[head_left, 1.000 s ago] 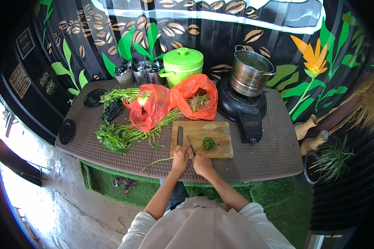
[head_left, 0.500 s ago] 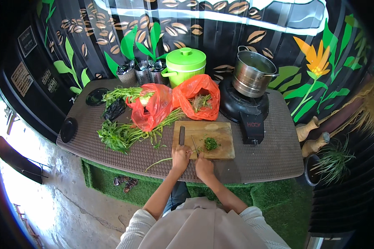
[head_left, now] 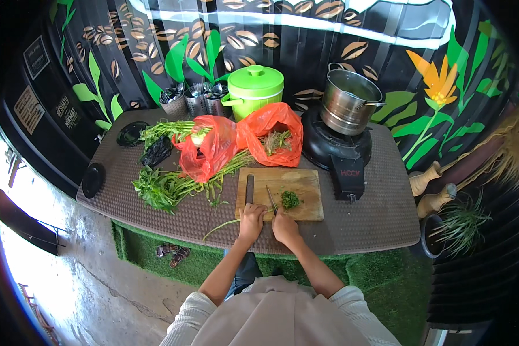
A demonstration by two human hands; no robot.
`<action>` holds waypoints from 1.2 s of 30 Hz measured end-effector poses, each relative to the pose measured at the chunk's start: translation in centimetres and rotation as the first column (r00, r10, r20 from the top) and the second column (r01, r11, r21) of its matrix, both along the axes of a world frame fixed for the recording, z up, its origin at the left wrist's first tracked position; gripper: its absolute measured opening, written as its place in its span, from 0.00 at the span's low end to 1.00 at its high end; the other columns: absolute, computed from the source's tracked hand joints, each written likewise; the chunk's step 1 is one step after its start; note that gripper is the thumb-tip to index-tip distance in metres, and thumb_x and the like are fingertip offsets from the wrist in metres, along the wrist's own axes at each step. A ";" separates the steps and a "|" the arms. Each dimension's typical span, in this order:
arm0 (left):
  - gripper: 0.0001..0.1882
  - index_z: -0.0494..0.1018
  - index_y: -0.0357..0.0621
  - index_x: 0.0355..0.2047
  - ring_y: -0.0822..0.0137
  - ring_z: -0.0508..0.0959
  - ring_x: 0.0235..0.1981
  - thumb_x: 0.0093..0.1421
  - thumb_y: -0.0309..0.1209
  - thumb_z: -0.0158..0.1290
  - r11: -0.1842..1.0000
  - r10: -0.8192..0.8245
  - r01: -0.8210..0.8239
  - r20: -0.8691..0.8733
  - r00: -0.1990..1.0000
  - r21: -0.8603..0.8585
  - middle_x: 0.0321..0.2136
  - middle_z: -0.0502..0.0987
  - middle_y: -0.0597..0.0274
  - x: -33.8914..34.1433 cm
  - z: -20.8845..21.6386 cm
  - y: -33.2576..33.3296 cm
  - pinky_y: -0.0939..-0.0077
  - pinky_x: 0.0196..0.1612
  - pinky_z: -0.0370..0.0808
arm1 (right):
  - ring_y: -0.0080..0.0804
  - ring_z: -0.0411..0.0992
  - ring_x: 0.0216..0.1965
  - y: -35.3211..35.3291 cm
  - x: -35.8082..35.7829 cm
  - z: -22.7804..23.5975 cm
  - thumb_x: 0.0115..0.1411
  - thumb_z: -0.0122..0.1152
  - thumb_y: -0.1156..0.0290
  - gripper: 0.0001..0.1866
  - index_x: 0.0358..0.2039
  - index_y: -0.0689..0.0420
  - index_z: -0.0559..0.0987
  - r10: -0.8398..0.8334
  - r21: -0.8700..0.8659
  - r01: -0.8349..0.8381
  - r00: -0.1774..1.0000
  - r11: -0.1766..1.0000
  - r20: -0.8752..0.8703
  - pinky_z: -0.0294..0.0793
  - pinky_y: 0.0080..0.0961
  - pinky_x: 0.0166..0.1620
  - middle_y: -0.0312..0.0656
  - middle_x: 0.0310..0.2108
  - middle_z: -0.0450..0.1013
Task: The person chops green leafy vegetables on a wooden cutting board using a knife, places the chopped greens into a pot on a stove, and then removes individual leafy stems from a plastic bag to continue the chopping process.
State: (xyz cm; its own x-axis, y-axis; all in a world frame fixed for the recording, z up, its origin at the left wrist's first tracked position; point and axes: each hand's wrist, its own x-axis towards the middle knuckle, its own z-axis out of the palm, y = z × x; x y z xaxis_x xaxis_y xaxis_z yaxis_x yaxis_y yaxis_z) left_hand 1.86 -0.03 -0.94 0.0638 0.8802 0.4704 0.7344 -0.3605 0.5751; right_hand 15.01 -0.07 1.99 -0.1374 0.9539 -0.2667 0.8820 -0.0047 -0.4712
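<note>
My left hand [head_left: 252, 221] is closed on a thin green stem [head_left: 221, 227] at the near edge of the wooden cutting board [head_left: 307, 182]. The stem's long end trails off to the left over the table. In my right hand [head_left: 285, 227] is a knife [head_left: 270, 195], its blade pointing away from me and close to the left fingertips. A small heap of chopped greens [head_left: 290, 199] lies on the board, just right of the blade. Along the board's left side runs a dark narrow strip [head_left: 249, 189]; whether it is a slot or an object I cannot tell.
Left of the board lie leafy green stalks [head_left: 158, 193] and two red plastic bags [head_left: 209, 155] holding vegetables. Behind stand a lime-green lidded container [head_left: 255, 86] and cutlery holders [head_left: 173, 102]. A steel pot [head_left: 350, 104] sits on a black stove [head_left: 347, 173] at the right.
My right hand and the knife have shifted slightly forward and to the right, a little farther from my left hand. The left hand keeps its place on the stem.
</note>
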 end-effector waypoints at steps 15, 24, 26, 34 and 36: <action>0.05 0.74 0.45 0.29 0.60 0.68 0.34 0.51 0.24 0.50 1.000 0.005 -0.005 -0.025 1.000 -0.002 0.29 0.74 0.65 -0.1 -0.6 0.0 0.64 0.38 0.58 | 0.51 0.72 0.24 -0.8 0.4 -1.1 0.61 0.44 0.67 0.19 0.46 0.70 0.61 0.107 0.207 -0.097 0.993 0.974 -0.039 0.74 0.41 0.26 0.56 0.26 0.72; 0.07 0.73 0.46 0.29 0.60 0.69 0.35 0.49 0.22 0.50 0.998 0.000 -0.004 -0.061 0.998 -0.063 0.28 0.73 0.65 0.2 -0.4 0.1 0.63 0.39 0.58 | 0.50 0.73 0.28 0.5 0.2 -1.4 0.60 0.44 0.67 0.23 0.51 0.69 0.58 0.106 0.030 -0.109 0.990 0.994 0.095 0.75 0.40 0.30 0.56 0.27 0.72; 0.07 0.73 0.46 0.29 0.60 0.70 0.35 0.49 0.22 0.50 0.994 0.018 -0.024 -0.053 0.998 -0.108 0.28 0.73 0.64 -0.3 -0.4 -0.1 0.63 0.39 0.59 | 0.51 0.73 0.27 -0.6 0.1 0.4 0.60 0.44 0.68 0.22 0.51 0.69 0.58 0.116 0.081 -0.115 0.993 0.990 -0.007 0.75 0.41 0.30 0.55 0.26 0.73; 0.06 0.73 0.46 0.27 0.60 0.70 0.35 0.48 0.22 0.50 0.996 0.013 -0.017 -0.047 0.999 -0.082 0.28 0.73 0.63 0.2 -0.5 0.3 0.63 0.40 0.59 | 0.52 0.73 0.29 -0.2 0.7 -0.6 0.60 0.45 0.67 0.18 0.43 0.70 0.63 0.111 0.085 -0.108 0.993 0.990 -0.029 0.73 0.44 0.32 0.55 0.28 0.72; 0.06 0.73 0.45 0.27 0.60 0.70 0.36 0.48 0.22 0.50 0.992 0.028 -0.030 -0.014 1.000 -0.120 0.29 0.73 0.62 -0.1 -0.7 0.1 0.63 0.41 0.59 | 0.54 0.72 0.31 -1.4 0.6 -0.1 0.59 0.45 0.66 0.18 0.42 0.69 0.64 0.096 0.079 -0.093 0.995 0.993 -0.033 0.73 0.45 0.33 0.58 0.28 0.72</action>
State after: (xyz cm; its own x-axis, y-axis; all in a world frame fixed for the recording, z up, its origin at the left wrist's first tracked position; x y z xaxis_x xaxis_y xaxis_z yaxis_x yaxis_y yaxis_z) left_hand 1.80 0.03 -1.68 0.0425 0.9317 0.3607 0.7508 -0.2680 0.6037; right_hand 15.66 -1.49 1.94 -0.2362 0.9537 -0.1861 0.8588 0.1152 -0.4993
